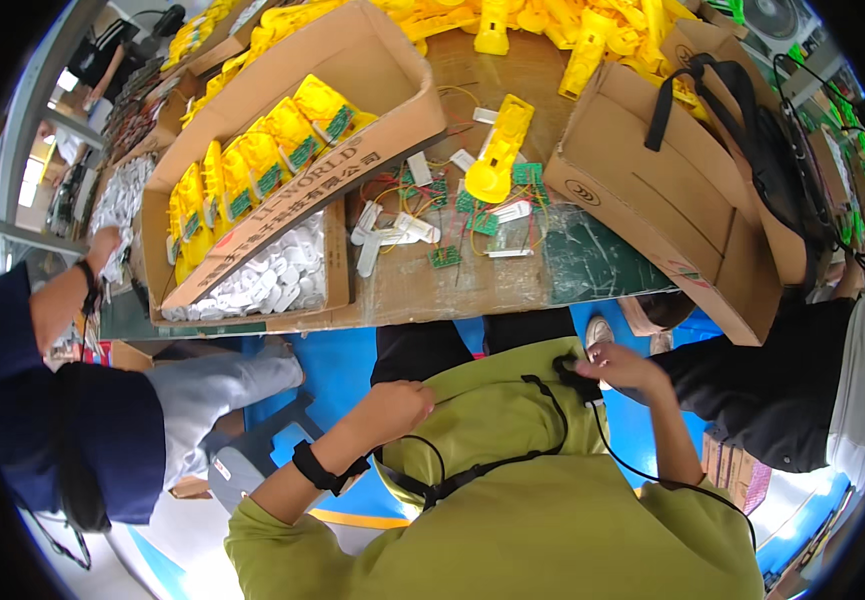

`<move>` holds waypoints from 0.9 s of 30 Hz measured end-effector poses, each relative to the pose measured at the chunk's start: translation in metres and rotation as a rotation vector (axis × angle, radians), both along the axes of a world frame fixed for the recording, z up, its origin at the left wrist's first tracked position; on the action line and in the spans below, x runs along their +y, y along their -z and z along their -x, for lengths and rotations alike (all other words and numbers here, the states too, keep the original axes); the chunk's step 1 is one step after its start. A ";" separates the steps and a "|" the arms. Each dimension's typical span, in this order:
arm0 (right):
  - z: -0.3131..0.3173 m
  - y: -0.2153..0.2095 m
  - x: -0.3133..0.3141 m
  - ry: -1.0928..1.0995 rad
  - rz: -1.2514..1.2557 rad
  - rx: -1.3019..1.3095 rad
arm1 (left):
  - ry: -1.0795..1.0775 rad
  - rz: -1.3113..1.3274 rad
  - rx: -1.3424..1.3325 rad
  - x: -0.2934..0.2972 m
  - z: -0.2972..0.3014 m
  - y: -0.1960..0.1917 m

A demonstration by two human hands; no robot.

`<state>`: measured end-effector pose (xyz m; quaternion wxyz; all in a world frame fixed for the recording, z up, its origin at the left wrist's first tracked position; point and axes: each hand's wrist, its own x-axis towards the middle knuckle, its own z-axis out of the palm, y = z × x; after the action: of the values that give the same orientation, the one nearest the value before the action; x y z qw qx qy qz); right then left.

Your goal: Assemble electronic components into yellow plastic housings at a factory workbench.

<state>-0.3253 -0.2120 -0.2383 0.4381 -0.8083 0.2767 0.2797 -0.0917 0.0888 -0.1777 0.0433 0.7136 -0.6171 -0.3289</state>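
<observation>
My left hand (399, 411) is closed at the left end of my green shirt's hem (497, 372), and its fingertips are hidden. A black band circles that wrist. My right hand (626, 369) is curled at the hem's right end, its fingertips against a bunched black strap (574, 374) with a cable. Both hands are below the table edge, apart from the work pieces. On the table lie a yellow plastic housing (500, 150), several small green circuit boards (445, 257) with thin wires, and white plastic pieces (415, 228).
A long cardboard box (392, 70) of yellow housings with boards stands left, by a box of white parts (277, 275). An open carton (642, 150) and a black strap bag (752, 150) are at right. More yellow housings (592, 45) pile up behind. People sit on both sides.
</observation>
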 end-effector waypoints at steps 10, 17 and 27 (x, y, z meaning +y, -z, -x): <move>-0.001 -0.002 0.045 -0.118 0.359 -0.546 | -0.183 0.045 0.245 -0.040 -0.013 -0.017; -0.033 -0.041 0.053 0.391 -0.175 -0.643 | -0.273 0.109 0.432 -0.063 -0.004 -0.053; -0.083 -0.101 0.074 0.158 -0.489 -0.915 | -0.344 0.574 0.794 -0.074 0.015 -0.075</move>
<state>-0.2422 -0.1381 -0.1377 0.7099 -0.6985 0.0436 -0.0795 -0.1071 0.0145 -0.1026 0.5215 0.5843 -0.4924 -0.3797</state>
